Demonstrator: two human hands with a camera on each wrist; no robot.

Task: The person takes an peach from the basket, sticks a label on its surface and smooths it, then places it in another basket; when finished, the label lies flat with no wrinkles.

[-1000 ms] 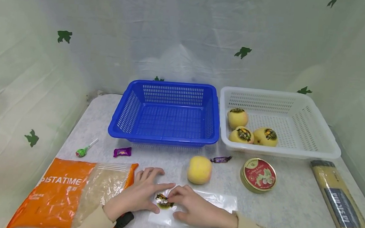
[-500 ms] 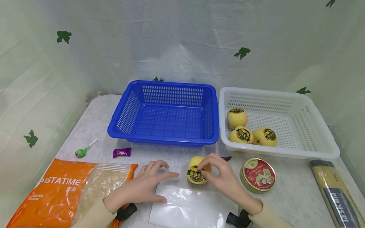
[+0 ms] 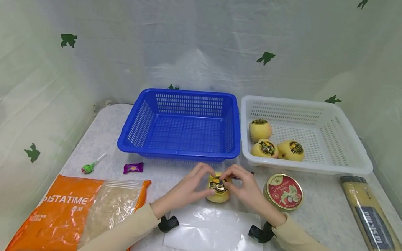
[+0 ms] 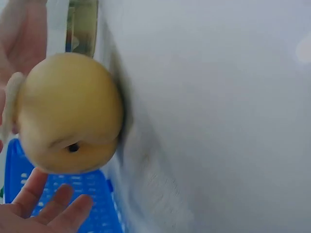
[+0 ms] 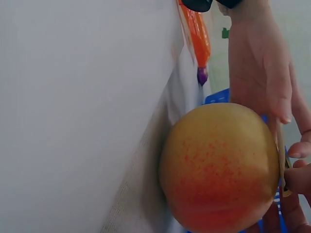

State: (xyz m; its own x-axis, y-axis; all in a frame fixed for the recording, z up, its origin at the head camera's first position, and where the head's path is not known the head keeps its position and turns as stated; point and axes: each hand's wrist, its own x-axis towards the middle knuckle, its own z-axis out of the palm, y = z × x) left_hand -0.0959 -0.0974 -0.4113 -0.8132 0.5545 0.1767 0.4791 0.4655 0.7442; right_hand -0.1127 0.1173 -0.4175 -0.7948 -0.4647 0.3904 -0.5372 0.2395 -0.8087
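Note:
A yellow peach with a red blush stands on the table between both hands. A round black-and-gold sticker lies over its upper front; its edge lifts off the skin in the right wrist view. My right hand pinches that sticker's right side between thumb and fingertips. From the other side my left hand arches around the fruit, thumb tip at the sticker's left edge, fingers loosely spread. In the left wrist view, left fingers reach the peach beside its dark stem hollow.
A glossy white sheet lies in front of the peach. Behind stand a blue basket and a white basket with 3 stickered peaches. Around are a candy tin, pasta packs, a purple candy and a lollipop.
The right hand has carried the sticker from the white sheet up to the peach. The left hand has moved right and forward to the fruit's left side.

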